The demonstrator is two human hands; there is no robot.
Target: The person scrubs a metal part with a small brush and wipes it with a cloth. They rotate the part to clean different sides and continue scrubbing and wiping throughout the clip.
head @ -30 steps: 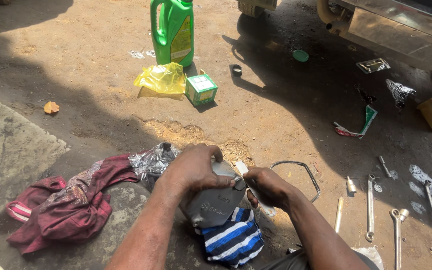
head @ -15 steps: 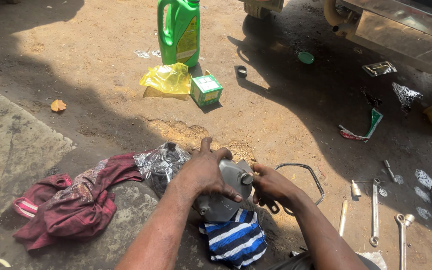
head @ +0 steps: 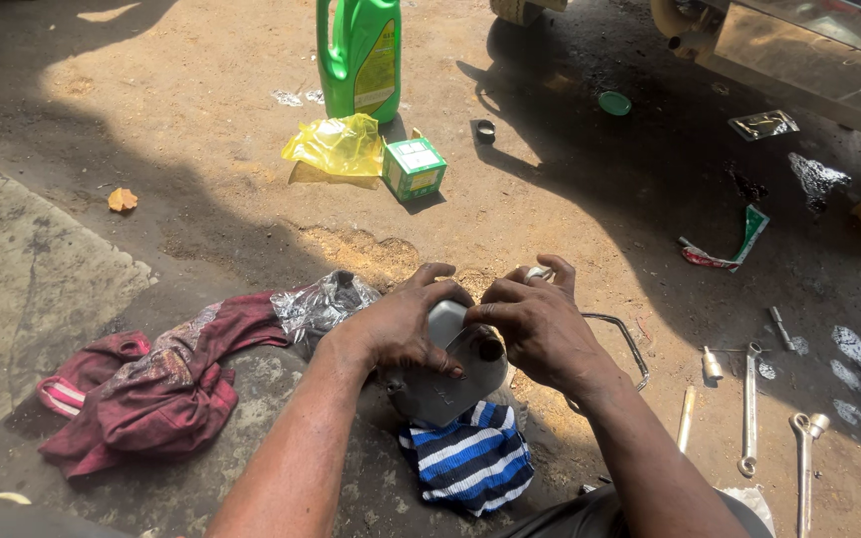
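Both hands have closed in since half a second ago: the right hand (head: pixel 540 324), which sat lower and off to the side, now lies over the top of the grey metal part (head: pixel 447 371), meeting the left hand (head: pixel 406 324) there. That part rests on a blue-and-white striped cloth (head: pixel 470 453) on the ground, directly under the hands and between the forearms. Each hand is curled around it, the left gripping its upper left side, the right pinching near a dark round opening at its top right. It looks like a rigid, fairly heavy casting, probably oily and slippery, so the broad flanks seem the safest hold. Just left lie crumpled clear plastic (head: pixel 321 304) and a maroon rag (head: pixel 151 389). Right of the hands are a bent wire (head: pixel 625 339) and several spanners (head: pixel 749 408). Farther off stand a small green box (head: pixel 414 167), a yellow bag (head: pixel 336 144) and a green jug (head: pixel 359 52).
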